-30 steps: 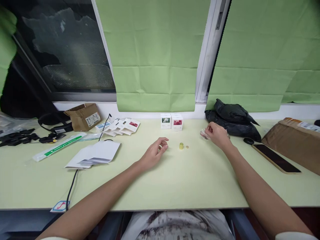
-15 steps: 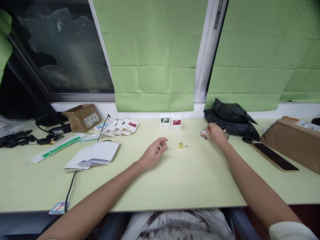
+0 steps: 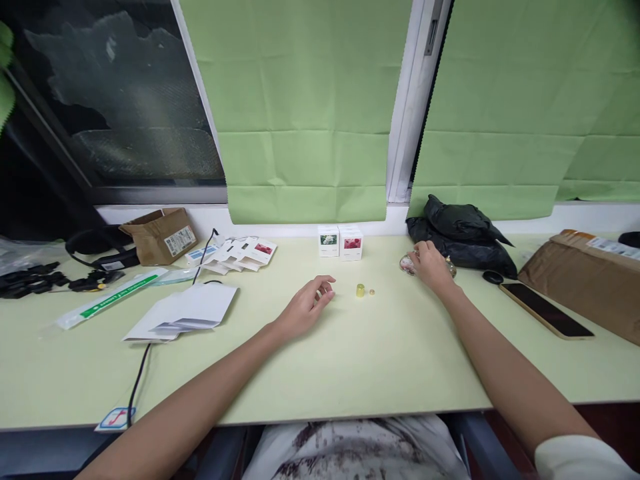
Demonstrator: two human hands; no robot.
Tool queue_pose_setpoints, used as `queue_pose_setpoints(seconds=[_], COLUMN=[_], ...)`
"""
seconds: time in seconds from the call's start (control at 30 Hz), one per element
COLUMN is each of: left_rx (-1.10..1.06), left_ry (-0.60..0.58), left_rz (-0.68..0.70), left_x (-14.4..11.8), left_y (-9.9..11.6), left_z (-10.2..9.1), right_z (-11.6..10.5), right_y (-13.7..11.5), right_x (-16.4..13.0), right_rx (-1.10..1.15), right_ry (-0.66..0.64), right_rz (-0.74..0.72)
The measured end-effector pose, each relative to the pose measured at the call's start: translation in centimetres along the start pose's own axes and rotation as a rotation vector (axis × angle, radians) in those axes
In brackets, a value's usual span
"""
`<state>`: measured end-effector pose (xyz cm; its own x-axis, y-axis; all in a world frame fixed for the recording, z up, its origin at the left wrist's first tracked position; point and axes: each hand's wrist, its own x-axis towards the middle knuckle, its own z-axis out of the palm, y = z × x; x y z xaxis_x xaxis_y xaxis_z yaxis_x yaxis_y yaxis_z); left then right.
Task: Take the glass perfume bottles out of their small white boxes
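My right hand [image 3: 429,265] lies over a small clear glass bottle [image 3: 407,265] resting on the pale green table [image 3: 350,360], fingers curled on it. My left hand [image 3: 306,308] rests on the table with loosely curled fingers and holds nothing. Between the two hands stand a small yellow cap [image 3: 361,290] and a tiny gold piece [image 3: 372,292]. Two small white boxes [image 3: 341,241] stand behind them at the wall.
A black plastic bag [image 3: 463,233] lies just behind my right hand. A phone [image 3: 546,310] and a brown parcel [image 3: 585,275] are at the right. White envelopes [image 3: 185,311], a cable [image 3: 143,363], packets [image 3: 240,253], a cardboard box [image 3: 161,233] and headphones [image 3: 95,243] are at the left.
My right hand has settled lower onto the glass bottle, moving slightly back toward the black bag. My left hand has stayed put.
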<state>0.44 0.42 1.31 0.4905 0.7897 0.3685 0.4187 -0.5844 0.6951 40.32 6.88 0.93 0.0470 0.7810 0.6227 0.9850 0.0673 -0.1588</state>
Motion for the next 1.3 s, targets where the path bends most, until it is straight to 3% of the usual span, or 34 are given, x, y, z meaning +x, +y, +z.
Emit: queue_pose_setpoints(seconds=[0.13,0.3,0.43,0.7,0.93,1.1,1.3], left_rx=[-0.002,0.013,0.021,0.021,0.056,0.053,0.055], left_ry=[-0.009,-0.006,-0.007,-0.011,-0.044,-0.048,-0.04], left_rz=[-0.001,-0.012,-0.024,-0.024,-0.044,-0.038,-0.037], left_x=[0.0,0.0,0.0,0.0,-0.1,0.0,0.0], left_y=[-0.1,-0.3,-0.2,-0.4,-0.3,-0.3,-0.3], left_z=[0.0,-0.1,-0.2,-0.1,-0.3,-0.3,-0.2], right_z=[-1.3,-1.8,-1.3,-0.6,-0.8,-1.4,-0.5], right_y=[-3.0,-8.2,-9.5,-9.4,-10.3,-11.0,-11.2], right_x=[-0.7,-3.1,-4.2,-4.5,-5.0,-5.3,-5.4], right_rx=[0.195,0.508,0.581,0.631,0.737,0.698,0.668], right_ry=[0.029,-0.454,-0.593,-0.577,-0.599,-0.546,-0.462], right_rz=[-0.081,-0.31,-0.346,-0.363,-0.26,-0.307,-0.316])
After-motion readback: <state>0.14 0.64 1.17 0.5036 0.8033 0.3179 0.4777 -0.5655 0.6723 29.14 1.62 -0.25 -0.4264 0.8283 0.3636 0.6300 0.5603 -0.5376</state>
